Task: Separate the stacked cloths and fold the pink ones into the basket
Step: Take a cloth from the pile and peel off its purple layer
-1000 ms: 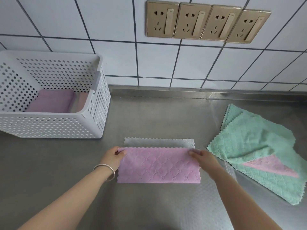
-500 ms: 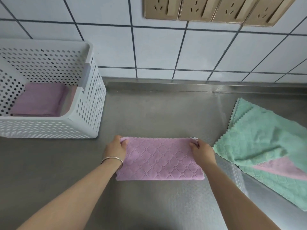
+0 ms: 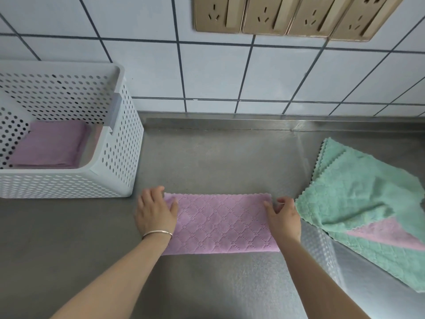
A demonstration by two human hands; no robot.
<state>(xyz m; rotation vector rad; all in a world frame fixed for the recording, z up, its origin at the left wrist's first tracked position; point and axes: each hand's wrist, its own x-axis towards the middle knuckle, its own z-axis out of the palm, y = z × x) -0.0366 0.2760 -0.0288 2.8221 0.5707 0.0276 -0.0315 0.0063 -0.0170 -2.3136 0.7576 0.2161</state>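
No readable writing or brand anywhere. Pink cloth [image 3: 220,223], folded to a long rectangle with quilted diamond stitching and scalloped edges, flat on the brushed steel worktop [image 3: 218,157]. Left hand [image 3: 156,211] released, fingers straight, pressing the cloth's left end; right hand [image 3: 284,217] likewise flat on the right end. Thin metal bangle [image 3: 157,233] on the left wrist. White perforated plastic basket [image 3: 124,143] at left, folded pink cloths [image 3: 50,143] inside. Fluffy green cloths [image 3: 358,194] at right, pink corner [image 3: 386,236] showing between them. Glossy tiled wall [image 3: 142,54], gold-toned sockets [image 3: 287,14].
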